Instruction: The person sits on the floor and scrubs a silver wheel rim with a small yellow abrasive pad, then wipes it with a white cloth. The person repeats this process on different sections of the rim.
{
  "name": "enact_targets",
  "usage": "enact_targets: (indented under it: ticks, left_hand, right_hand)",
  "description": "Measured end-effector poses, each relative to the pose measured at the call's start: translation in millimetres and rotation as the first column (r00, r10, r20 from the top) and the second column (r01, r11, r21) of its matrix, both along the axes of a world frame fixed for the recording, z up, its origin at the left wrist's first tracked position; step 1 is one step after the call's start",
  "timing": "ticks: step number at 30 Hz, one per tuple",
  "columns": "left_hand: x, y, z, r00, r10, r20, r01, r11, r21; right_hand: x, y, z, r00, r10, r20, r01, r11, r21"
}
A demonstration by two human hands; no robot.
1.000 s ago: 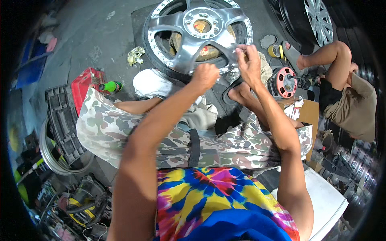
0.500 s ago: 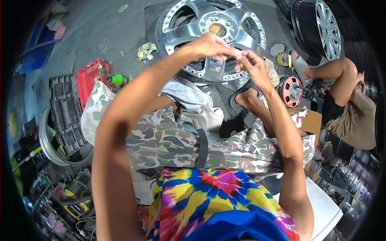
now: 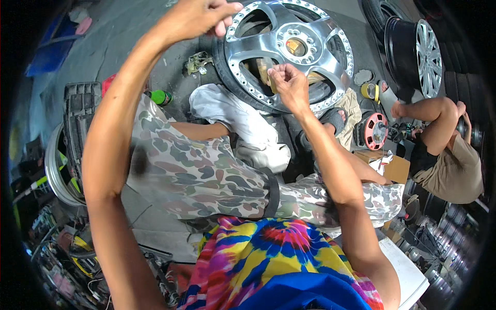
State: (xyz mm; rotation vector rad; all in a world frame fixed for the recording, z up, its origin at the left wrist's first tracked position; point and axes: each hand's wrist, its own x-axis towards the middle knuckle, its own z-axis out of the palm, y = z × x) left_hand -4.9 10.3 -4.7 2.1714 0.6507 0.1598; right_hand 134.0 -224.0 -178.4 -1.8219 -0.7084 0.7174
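A polished multi-spoke wheel rim [image 3: 263,47] with bolts around its edge lies face up in front of me, a dark tyre beneath or around it. My right hand [image 3: 290,85] is over its near side, thumb and fingers pinched on a small yellowish-brown piece [image 3: 272,82], partly see-through; its exact kind is unclear. My left hand [image 3: 204,19] is raised at the rim's far left edge, with thumb and forefinger pressed together; whatever they hold, if anything, is too small to make out.
White cloth [image 3: 232,111] lies between my legs and the wheel. A green bottle [image 3: 159,97] is at left. To the right are a yellow tape roll [image 3: 369,92], a red reel [image 3: 375,132], another wheel [image 3: 428,57] and a seated person [image 3: 449,165].
My hands, together over the wheel before, are now apart. The left swung up and left; the right shifted left and slightly down, keeping the yellowish-brown piece. The view has shifted slightly.
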Motion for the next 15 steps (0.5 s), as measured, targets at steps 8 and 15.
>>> enact_targets:
  ticks: [8,15]
  left_hand:
    - [-26,8,13,0.987,-0.157,0.013,0.154,0.977,0.146]
    - [-35,10,12,0.986,-0.158,-0.057,0.166,0.971,0.173]
  right_hand:
    - [-33,30,-44,0.886,-0.461,0.051,0.455,0.886,0.089]
    - [-33,45,-66,0.829,-0.553,0.082,0.53,0.823,0.204]
